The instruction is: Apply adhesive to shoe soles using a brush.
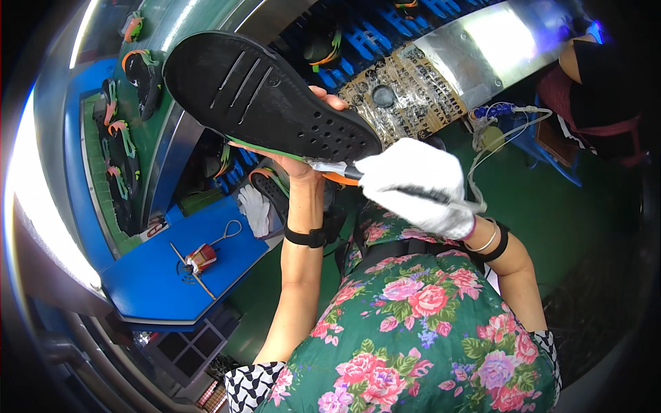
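A large black shoe sole (275, 103) is raised in front of me, tilted. It has three long slots toward one end, several round holes toward the other and a green edge; a bit of orange shows below it. My left hand (297, 165), bare, grips the sole from beneath, fingers wrapped round its far side. In a white glove, my right hand (416, 180) is closed round the dark handle of a brush (350, 171). The brush's pale tip meets or nearly meets the sole's near green edge, beside my left palm; contact is hard to tell.
Lower left, a blue table (151, 289) bears a red-and-white container (201, 258) and a white glove (255, 210). Black shoe parts with colored straps (124, 144) lie on a green surface at left. A taped cardboard piece (399, 89) lies beyond. Another person (585, 96) is far right.
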{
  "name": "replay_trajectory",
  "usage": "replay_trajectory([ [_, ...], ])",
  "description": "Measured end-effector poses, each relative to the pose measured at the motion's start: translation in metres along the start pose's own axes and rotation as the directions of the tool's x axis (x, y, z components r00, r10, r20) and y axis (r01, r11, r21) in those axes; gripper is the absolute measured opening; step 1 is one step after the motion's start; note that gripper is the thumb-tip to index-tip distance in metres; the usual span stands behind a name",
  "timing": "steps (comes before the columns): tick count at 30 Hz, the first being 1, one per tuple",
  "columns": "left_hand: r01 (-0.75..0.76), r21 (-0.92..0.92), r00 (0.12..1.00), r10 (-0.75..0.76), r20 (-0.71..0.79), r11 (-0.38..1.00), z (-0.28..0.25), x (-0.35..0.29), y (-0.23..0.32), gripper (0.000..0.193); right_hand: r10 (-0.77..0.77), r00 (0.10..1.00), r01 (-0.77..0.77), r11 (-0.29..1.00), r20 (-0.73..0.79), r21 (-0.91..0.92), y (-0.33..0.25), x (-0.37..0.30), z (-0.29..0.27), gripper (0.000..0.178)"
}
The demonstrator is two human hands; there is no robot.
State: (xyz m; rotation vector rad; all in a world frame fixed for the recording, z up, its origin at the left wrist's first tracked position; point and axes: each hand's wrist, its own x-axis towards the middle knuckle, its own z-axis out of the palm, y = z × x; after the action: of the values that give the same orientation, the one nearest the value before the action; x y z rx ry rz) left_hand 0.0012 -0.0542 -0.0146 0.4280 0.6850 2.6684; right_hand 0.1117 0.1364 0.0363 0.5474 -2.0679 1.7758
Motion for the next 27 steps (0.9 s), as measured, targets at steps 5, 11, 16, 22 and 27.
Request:
replay_trajectory([
  [5, -0.012, 0.045, 0.998, 0.009, 0.063, 0.999, 0.004, 0.004, 0.002, 0.113, 0.002, 0.998, -0.005, 0.999, -0.059, -0.050, -0.002, 0.003, -0.001, 0.016],
  [11, -0.007, 0.089, 0.992, -0.004, 0.124, 0.996, -0.001, 0.005, 0.005, 0.102, 0.100, 0.995, -0.099, 0.994, -0.021, 0.035, -0.002, 0.001, -0.006, 0.016],
  [16, -0.035, 0.060, 0.994, 0.029, 0.101, 0.998, 0.007, 0.008, 0.004, 0.094, 0.111, 0.994, -0.111, 0.991, -0.005, 0.071, -0.001, -0.001, -0.006, 0.016],
  [22, -0.030, 0.076, 0.991, 0.019, 0.132, 0.997, 0.003, 0.008, 0.008, 0.093, 0.117, 0.993, -0.117, 0.993, 0.005, 0.029, 0.001, -0.004, -0.011, 0.017],
  [27, -0.055, 0.150, 0.989, 0.033, 0.143, 0.987, 0.003, 0.010, 0.008, 0.091, 0.221, 0.975, -0.211, 0.957, -0.029, 0.196, 0.002, -0.006, -0.010, 0.018],
])
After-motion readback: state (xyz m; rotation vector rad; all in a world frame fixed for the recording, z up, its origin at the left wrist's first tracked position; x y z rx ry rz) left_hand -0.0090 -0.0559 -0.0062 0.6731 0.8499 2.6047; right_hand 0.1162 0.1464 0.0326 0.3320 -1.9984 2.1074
